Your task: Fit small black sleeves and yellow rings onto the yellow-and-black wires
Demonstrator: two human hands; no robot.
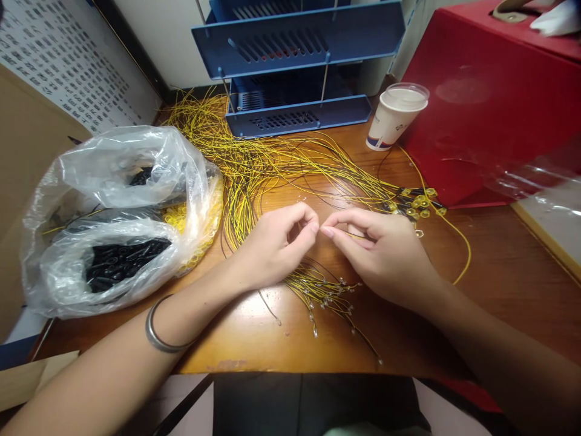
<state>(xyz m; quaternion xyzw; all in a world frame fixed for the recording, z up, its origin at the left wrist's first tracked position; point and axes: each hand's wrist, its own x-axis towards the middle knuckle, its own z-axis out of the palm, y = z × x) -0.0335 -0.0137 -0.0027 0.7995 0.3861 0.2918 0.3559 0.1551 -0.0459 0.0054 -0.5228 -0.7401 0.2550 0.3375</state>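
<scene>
My left hand [284,242] is pinched, thumb against forefinger, above the wire bundle; what it holds is too small to name. Almost touching it, my right hand [381,248] is pinched too, with a thin yellow wire showing by its fingers. Yellow and black wires [245,163] spread over the table. Below my hands lie wire ends with small metal terminals [333,293]. Beyond my right hand, other ends carry black sleeves and yellow rings [415,203]. To the left, plastic bags [131,163] hold black sleeves [124,263] and yellow rings [200,227].
A blue file rack [297,45] stands at the back of the wooden table [254,348]. Right of it are a paper cup [396,118] and a big red box [485,103]. Printed sheets [77,57] stand at the back left.
</scene>
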